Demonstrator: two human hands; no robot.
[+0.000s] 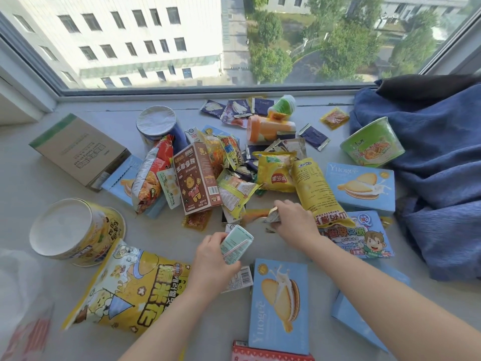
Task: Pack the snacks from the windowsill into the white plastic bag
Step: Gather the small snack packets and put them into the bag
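Observation:
A pile of snacks covers the windowsill (pixel 65 183). My left hand (pixel 213 259) grips a small pale green drink carton (pixel 235 246) near the front of the pile. My right hand (pixel 294 221) is closed on a small silvery packet (pixel 273 216), just below a long yellow chip bag (pixel 316 188). The white plastic bag (pixel 20 295) lies blurred at the lower left edge. A big yellow popcorn bag (pixel 130 290) rests between it and my left arm. Blue biscuit boxes (pixel 279 306) lie in front.
A yellow tub (pixel 75 230) lies on its side at left, behind it a cardboard box (pixel 80 149). A green noodle bowl (pixel 372 143) leans on a blue cloth (pixel 442 165) at right. The window glass (pixel 234 40) closes off the back.

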